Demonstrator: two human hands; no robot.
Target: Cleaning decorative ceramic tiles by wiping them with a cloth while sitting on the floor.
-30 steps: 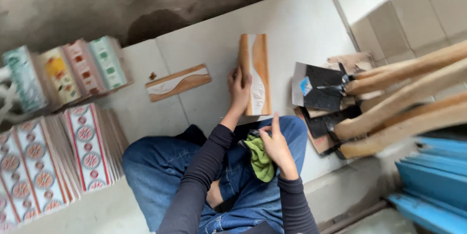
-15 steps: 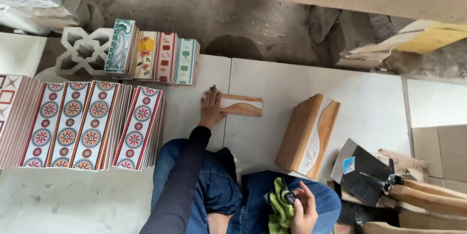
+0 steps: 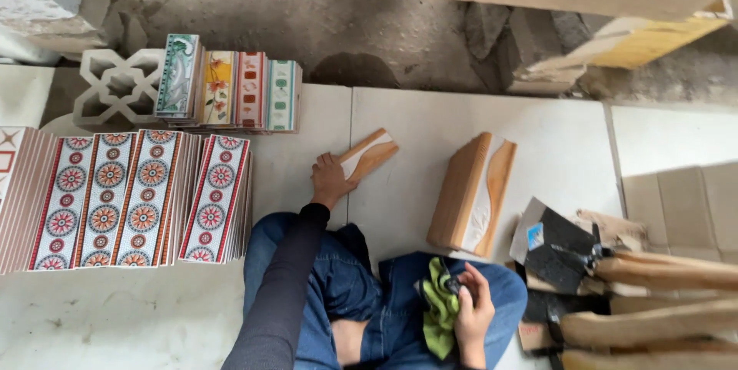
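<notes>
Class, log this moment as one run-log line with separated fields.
left hand: on tan tile | right hand: holds green cloth on lap | tile stack: leaning, untouched | floor: pale slabs

We see our left arm stretched forward and away from the body, its dark sleeve running from the lower edge of the view up to the wrist. The left hand lies at the end of that reach, palm down, fingers bent and closed in a grip, wrist nearly straight. The right hand sits low and close in — over the right thigh — with its fingers curled inward in a closed grip. The two hands are well apart. Our legs are folded, knees spread, in blue jeans.
</notes>
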